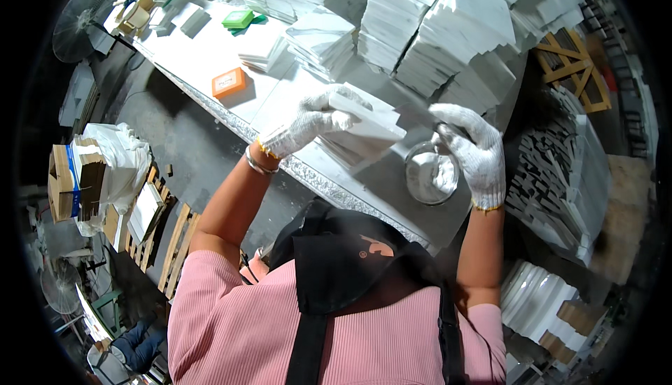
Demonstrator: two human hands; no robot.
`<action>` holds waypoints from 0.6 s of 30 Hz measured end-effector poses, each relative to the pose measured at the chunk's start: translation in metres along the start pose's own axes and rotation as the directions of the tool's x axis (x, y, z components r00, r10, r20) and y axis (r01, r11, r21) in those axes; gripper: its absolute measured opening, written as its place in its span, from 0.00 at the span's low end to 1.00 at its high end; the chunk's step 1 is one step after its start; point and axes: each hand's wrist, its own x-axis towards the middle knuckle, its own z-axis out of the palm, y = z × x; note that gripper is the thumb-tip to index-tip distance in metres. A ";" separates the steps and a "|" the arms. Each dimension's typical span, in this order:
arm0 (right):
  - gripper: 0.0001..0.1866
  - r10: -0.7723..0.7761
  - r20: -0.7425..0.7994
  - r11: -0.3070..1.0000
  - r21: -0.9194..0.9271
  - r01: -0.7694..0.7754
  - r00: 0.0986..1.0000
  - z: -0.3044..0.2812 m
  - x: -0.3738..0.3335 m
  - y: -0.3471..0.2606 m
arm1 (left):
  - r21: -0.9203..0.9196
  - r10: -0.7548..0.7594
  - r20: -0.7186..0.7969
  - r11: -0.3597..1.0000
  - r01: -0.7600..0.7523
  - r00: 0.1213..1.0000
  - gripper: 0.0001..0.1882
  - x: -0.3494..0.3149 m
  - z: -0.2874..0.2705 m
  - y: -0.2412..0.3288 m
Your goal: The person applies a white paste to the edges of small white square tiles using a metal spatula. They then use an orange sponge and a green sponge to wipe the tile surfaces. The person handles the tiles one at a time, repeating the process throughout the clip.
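Note:
My left hand (302, 124), in a white knit glove, grips a white marble tile (378, 120) by its left end, thumb and fingers on either side. The tile is raised above the near edge of the table, over a small stack of tiles (346, 154). My right hand (481, 155), gloved too, is closed round the dark handle of a thin tool (445, 131). Its blurred blade points at the tile's right end; I cannot tell its exact kind. Just below that tool stands a round clear bowl (407, 180) with white paste or powder (428, 172) in it.
Tall stacks of marble tiles (402, 17) fill the table's far side. An orange block (228, 83) and a green block (238, 19) lie to the left. Beyond the table are a fan (82, 21), wooden pallets (175, 248) and a crate (575, 70). Someone sits at lower left.

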 end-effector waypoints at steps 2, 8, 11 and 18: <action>0.19 0.004 0.111 0.996 -0.083 0.006 0.994 0.006 0.015 -0.013 | -0.001 0.012 0.011 1.000 -0.012 1.000 0.16 0.002 -0.001 -0.002; 0.24 -0.120 0.405 0.965 -0.167 0.202 0.906 0.023 0.063 -0.008 | -0.169 0.030 0.020 0.985 -0.026 0.999 0.16 0.005 -0.005 -0.014; 0.24 -0.071 0.490 0.976 -0.145 0.161 0.869 0.030 0.071 -0.016 | 0.059 0.103 0.044 0.993 -0.105 0.994 0.17 0.008 -0.006 -0.014; 0.17 0.050 0.398 0.985 -0.169 0.020 0.916 0.014 0.048 -0.014 | -0.043 -0.089 0.031 0.995 0.090 0.996 0.20 0.000 -0.002 -0.012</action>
